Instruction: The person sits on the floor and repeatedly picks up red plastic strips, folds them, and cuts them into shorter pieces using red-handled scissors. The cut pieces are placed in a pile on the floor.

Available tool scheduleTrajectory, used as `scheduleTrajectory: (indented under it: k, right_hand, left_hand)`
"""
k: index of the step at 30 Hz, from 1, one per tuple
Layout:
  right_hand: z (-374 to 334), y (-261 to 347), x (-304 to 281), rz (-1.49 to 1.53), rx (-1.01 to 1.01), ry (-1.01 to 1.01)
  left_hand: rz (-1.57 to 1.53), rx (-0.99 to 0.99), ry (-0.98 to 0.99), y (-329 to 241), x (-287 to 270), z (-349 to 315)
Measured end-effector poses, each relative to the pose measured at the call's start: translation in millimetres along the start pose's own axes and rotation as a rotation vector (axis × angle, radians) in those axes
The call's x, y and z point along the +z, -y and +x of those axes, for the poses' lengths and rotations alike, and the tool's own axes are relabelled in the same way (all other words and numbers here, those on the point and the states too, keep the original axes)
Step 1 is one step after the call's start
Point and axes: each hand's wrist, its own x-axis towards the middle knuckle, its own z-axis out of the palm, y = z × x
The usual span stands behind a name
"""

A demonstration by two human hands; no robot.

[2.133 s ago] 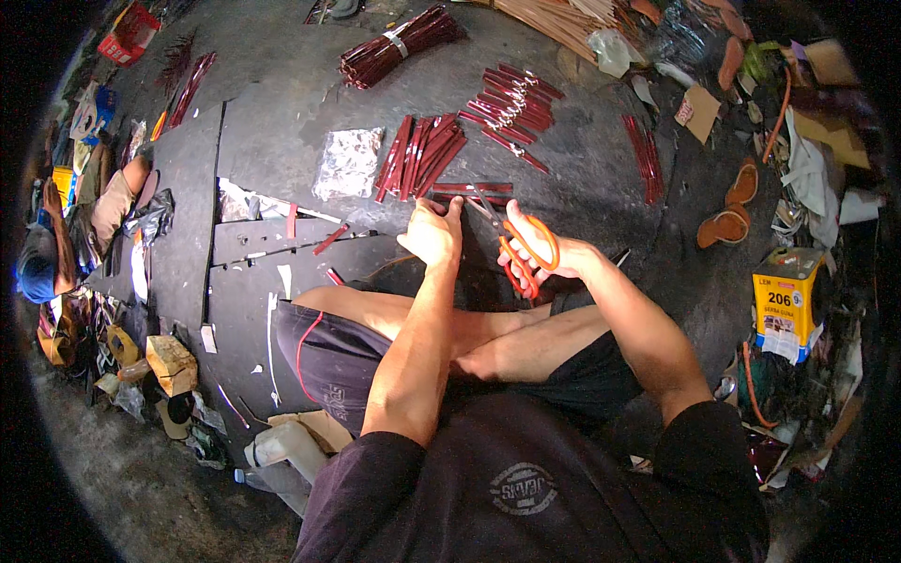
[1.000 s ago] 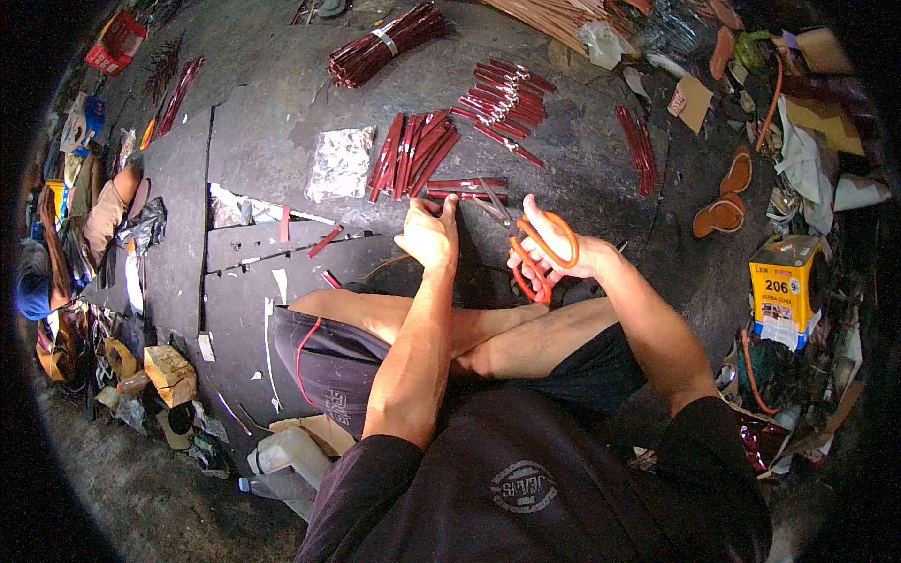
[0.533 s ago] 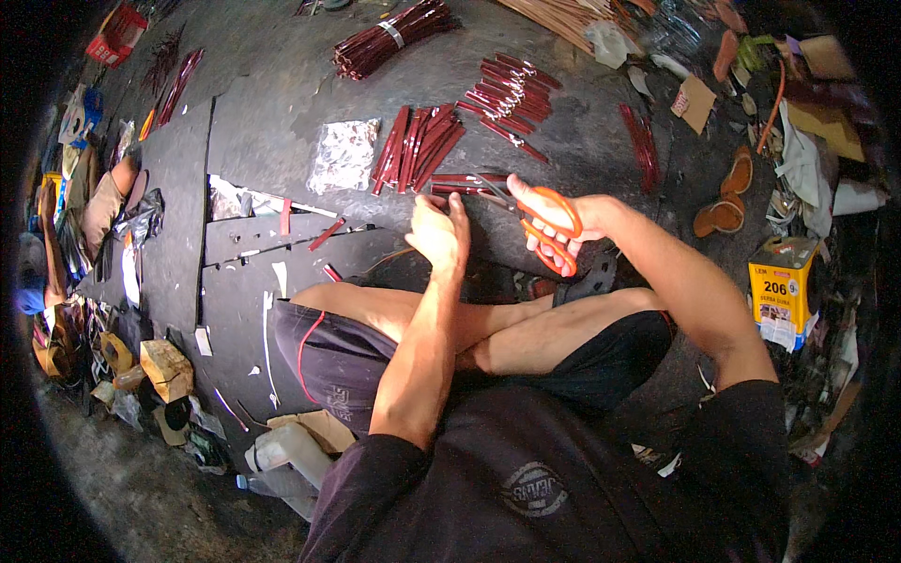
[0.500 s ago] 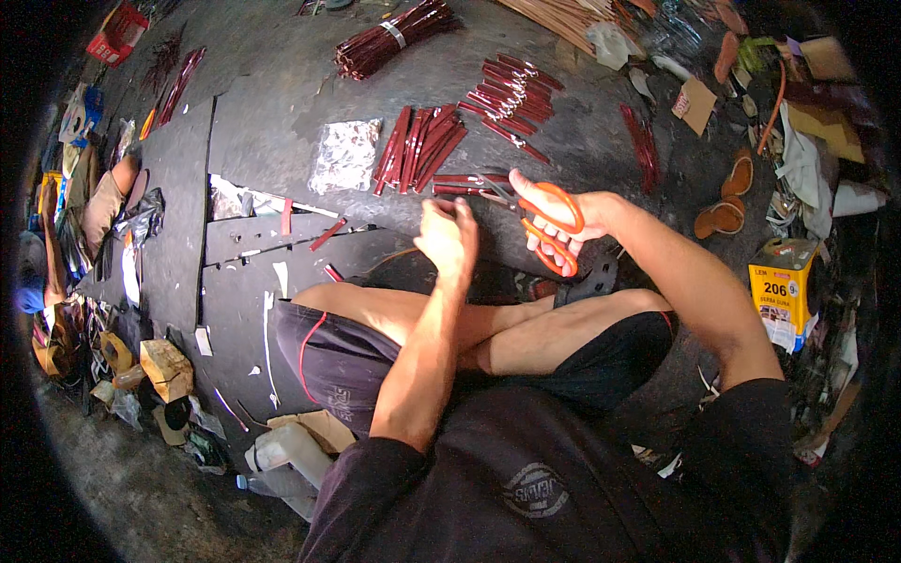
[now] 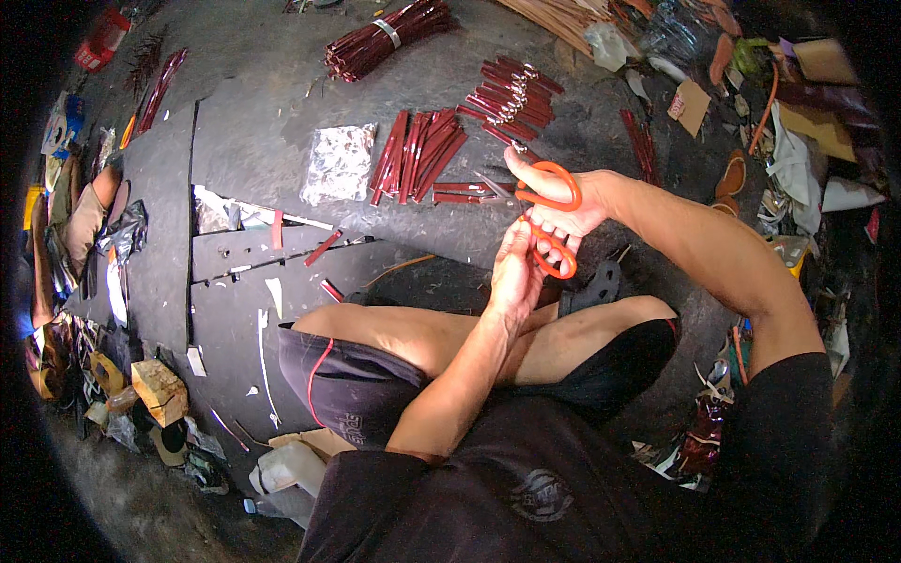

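Right hand (image 5: 563, 211) grips orange scissors (image 5: 549, 230); left hand (image 5: 516, 272) curled just beside the blades – a slip could nick it

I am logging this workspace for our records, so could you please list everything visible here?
Scissors: one, orange handles, in the right hand.
Loose sticks: many, dark red, on the floor ahead.
Second stick pile: many, dark red, farther right.
Tied bundle: one, dark red, top centre.
Clear plastic bag: one, silvery, left of the loose sticks.
Wood block: one, tan, lower left.
Sandal: one, brown, right.
Left hand: at the scissors' lower loop.
Right hand: fingers through the handles.
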Motion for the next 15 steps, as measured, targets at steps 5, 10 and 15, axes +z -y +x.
scheduleTrajectory:
  k: [5,10,15]
  right_hand:
    - [17,3,-14,-0.005,0.057,0.031]
    - [34,8,-15,-0.092,0.06,-0.068]
    - [37,-33,2,-0.136,-0.106,-0.265]
  left_hand:
    - [-0.092,0.015,-0.064,9,-8,7]
    - [-0.068,0.054,-0.09,7,-9,12]
    - [0.292,0.015,-0.199,-2,-28,5]
